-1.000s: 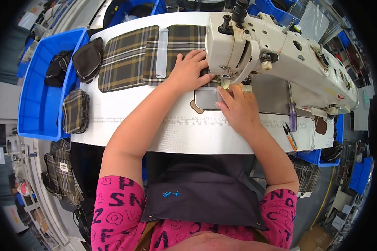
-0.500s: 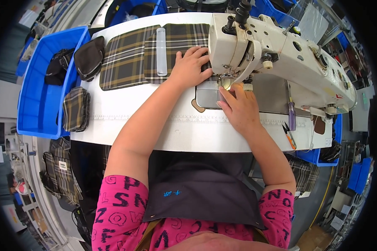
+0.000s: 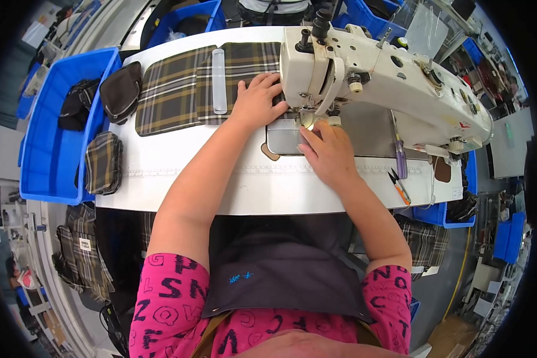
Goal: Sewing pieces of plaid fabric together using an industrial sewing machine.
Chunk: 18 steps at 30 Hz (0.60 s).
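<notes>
So in the head view, the plaid panel [image 3: 244, 62] is lying flat on the white bench [image 3: 268, 194], with its right side running up to the sewing machine [image 3: 301, 68]. A 2nd plaid panel [image 3: 167, 92] sits right up against its left side; can't tell if those 2 are joined or just overlapping. There's also a pale strip [image 3: 219, 83] lying lengthwise on top of the 1st.

Left grip [image 3: 258, 102] is palm down on the panel, fingers fanned apart, not pinching anything. Right grip [image 3: 330, 154] is down by the needle area, above the metal plate [image 3: 282, 143], thumb and index tip near each other. Whether they're closed on any cloth I honestly can't tell, the fingers hide it.

Handling-wise, I'd bet on light and bendy, but with some body since it lies so flat. Not fragile. The bench looks smooth, so the cloth probably slides easily and could skew if pushed from just 1 spot. I'd steer it with a flat, spread palm near the middle like the left grip does, and take the near edge lightly between thumb and index, well clear of the needle. Pinching hard would likely pucker it. The strip looks smooth and loose, so it might slip off if the panel gets tugged.
</notes>
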### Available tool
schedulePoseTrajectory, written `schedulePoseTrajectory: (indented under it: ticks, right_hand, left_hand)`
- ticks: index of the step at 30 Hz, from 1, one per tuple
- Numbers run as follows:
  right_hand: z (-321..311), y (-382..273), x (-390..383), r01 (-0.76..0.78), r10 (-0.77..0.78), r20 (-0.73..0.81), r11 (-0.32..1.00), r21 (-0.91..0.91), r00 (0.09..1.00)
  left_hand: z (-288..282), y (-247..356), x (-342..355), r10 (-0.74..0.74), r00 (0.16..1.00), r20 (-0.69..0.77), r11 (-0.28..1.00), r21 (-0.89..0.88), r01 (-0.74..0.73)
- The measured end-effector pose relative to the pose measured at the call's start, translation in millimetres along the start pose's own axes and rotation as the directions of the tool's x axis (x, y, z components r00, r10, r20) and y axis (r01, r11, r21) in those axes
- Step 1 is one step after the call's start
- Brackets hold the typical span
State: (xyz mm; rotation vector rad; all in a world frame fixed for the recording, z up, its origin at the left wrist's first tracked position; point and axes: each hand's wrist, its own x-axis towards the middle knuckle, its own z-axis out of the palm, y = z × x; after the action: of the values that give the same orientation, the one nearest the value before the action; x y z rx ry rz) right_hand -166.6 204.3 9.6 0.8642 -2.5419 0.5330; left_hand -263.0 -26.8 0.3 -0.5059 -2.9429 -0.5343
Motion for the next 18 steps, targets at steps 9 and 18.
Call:
schedulePoseTrajectory:
  ticks: [9, 18]
  right_hand:
    - [2.5, 4.5, -0.5, -0.005, 0.005, -0.001, 1.000, -0.007, 1.000]
    - [5.1, 0.3, -3.7, 0.067, -0.069, -0.089, 0.997, -0.024, 0.994]
  left_hand:
    - [1.3, 1.8, 3.6, -0.027, 0.999, -0.041, 1.000, 0.001, 0.027]
    - [5.3, -2.0, -12.2, -0.065, 0.997, -0.035, 0.998, -0.009, 0.064]
